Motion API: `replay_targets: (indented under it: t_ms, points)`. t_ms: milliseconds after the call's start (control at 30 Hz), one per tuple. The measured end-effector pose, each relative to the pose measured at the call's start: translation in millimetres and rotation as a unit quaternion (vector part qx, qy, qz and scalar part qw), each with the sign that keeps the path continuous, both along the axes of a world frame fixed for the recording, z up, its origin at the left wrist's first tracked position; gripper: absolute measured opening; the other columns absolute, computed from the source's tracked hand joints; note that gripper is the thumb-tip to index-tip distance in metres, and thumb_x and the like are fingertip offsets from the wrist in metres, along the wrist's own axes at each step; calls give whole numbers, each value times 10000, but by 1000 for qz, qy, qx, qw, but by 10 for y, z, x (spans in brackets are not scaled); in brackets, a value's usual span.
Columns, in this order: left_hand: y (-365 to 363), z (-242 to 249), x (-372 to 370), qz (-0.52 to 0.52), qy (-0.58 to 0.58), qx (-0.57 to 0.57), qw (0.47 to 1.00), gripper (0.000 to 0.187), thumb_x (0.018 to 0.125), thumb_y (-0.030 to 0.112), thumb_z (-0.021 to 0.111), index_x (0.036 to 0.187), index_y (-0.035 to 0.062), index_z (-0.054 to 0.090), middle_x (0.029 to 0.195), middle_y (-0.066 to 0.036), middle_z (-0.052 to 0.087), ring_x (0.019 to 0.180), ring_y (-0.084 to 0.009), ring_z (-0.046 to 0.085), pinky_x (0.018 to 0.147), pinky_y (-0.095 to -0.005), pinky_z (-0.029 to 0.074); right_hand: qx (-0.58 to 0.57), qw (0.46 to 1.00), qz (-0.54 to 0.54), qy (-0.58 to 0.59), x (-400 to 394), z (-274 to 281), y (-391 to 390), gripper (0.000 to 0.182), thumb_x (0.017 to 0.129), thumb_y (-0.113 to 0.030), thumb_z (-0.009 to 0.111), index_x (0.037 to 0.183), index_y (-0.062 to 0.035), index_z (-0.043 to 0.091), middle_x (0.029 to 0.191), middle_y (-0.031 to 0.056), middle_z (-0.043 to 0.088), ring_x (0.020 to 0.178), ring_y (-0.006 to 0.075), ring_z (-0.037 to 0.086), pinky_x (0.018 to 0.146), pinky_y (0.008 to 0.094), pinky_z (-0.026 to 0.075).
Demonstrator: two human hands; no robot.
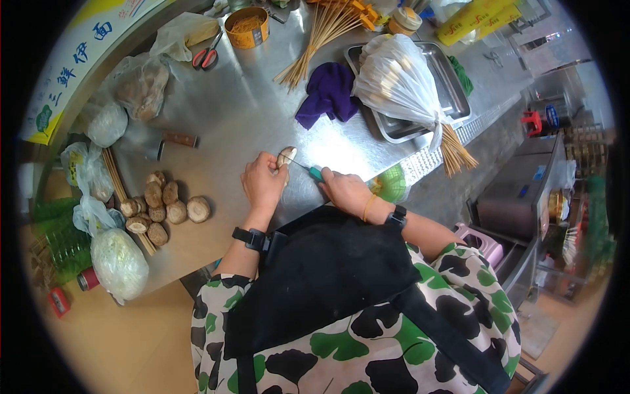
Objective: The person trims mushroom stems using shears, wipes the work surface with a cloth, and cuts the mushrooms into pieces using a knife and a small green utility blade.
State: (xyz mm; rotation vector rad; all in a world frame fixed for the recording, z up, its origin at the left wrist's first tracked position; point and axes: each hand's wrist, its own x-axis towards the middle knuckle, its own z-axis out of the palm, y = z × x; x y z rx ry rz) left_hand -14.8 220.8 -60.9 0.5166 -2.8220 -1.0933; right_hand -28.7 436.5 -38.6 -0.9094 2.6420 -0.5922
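Observation:
Between the fingers of my left hand [261, 182] is a mushroom [287, 154] with its pale cut side showing, just above the steel table [243, 111]. My right hand [349, 194] is closed around the green handle of a small knife [316, 174]. Its thin blade reaches left to the mushroom and overlaps it in this view. Off to the left of my left hand, several brown mushrooms [176, 211] lie in a loose pile beside a bundle of wooden skewers [115, 176].
A cleaver [180, 138] lies left. Scissors [207, 58] and a round tin [247, 27] stand farther back. A purple cloth [326, 92] lies ahead, near a metal tray [453, 88] bearing bagged skewers [397, 75]. Beneath the right table edge shows a green basket [392, 184].

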Motion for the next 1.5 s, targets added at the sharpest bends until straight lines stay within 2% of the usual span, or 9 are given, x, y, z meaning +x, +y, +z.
replay_targets:
  t_ms: [300, 533, 767, 900, 1000, 1100, 1233, 1300, 1500]
  points:
    - [-124, -187, 41, 4, 54, 117, 992, 239, 753, 221, 758, 922, 98, 642, 849, -51, 675, 864, -283, 607, 849, -426, 445, 10, 996, -1, -93, -134, -43, 64, 229, 974, -246, 510, 1012, -20, 502, 752, 210, 661, 693, 425, 646, 653, 515, 502]
    - [-265, 249, 476, -77, 57, -164, 982, 611, 745, 187, 791, 1299, 86, 553, 1216, -134, 539, 1094, -320, 538, 892, -404, 474, -200, 909, -144, -337, -224, 97, 12, 226, 1008, -252, 517, 1022, -26, 515, 713, 95, 642, 686, 214, 683, 617, 346, 546]
    - [-170, 151, 203, -79, 3, -21, 997, 740, 736, 133, 794, 1391, 94, 451, 1223, -156, 487, 1089, -365, 562, 898, -436, 499, -372, 809, -154, -429, -561, -107, -542, 326, 998, -168, 535, 1245, 42, 500, 1025, 108, 561, 820, 137, 649, 748, 295, 562]
    - [-327, 31, -105, -42, 73, 1, 996, 703, 748, 120, 782, 1374, 94, 463, 1196, -156, 497, 1099, -376, 562, 898, -439, 501, -315, 876, -101, -350, -906, -388, -923, 306, 966, -163, 550, 1193, 42, 540, 1054, 133, 582, 755, 150, 625, 714, 317, 509]
    - [-564, 134, -193, -29, 54, -35, 998, 675, 762, 121, 766, 1370, 94, 474, 1300, -161, 492, 1168, -375, 530, 962, -440, 467, -289, 932, -17, -217, -1177, -387, -1157, 371, 959, -185, 563, 1272, 11, 541, 1181, 179, 597, 1011, 294, 623, 904, 350, 477]
    - [-724, 233, -79, -20, 68, -67, 995, 648, 771, 124, 746, 1365, 89, 491, 1375, -170, 476, 1214, -386, 496, 1018, -448, 421, -261, 930, 4, -257, -1262, -303, -1254, 399, 957, -197, 568, 1299, 5, 536, 1264, 189, 577, 1161, 349, 563, 996, 358, 432]
    - [-1048, 403, 575, 32, 122, -129, 984, 505, 811, 97, 681, 1296, 55, 546, 1350, -176, 508, 1233, -383, 469, 1028, -456, 399, -269, 949, 65, -152, -1249, -202, -1022, 356, 959, -204, 570, 1247, 5, 557, 1234, 176, 588, 1105, 327, 586, 961, 361, 453]
    - [-1200, 299, 996, 117, 93, -175, 973, 415, 820, 75, 657, 1228, 42, 585, 1322, -175, 526, 1202, -372, 486, 1006, -439, 412, -189, 968, 74, -150, -1128, 189, -811, 243, 979, -230, 552, 1063, -3, 574, 970, 130, 660, 834, 252, 653, 761, 342, 517]
    - [-1171, 42, 1305, 190, 100, -101, 971, 359, 802, 25, 658, 1158, 32, 611, 1219, -173, 514, 1106, -379, 514, 970, -449, 420, -106, 932, 43, -345, -589, 285, -365, 283, 1019, -309, 502, 924, -44, 527, 696, 47, 609, 529, 127, 571, 534, 281, 482]
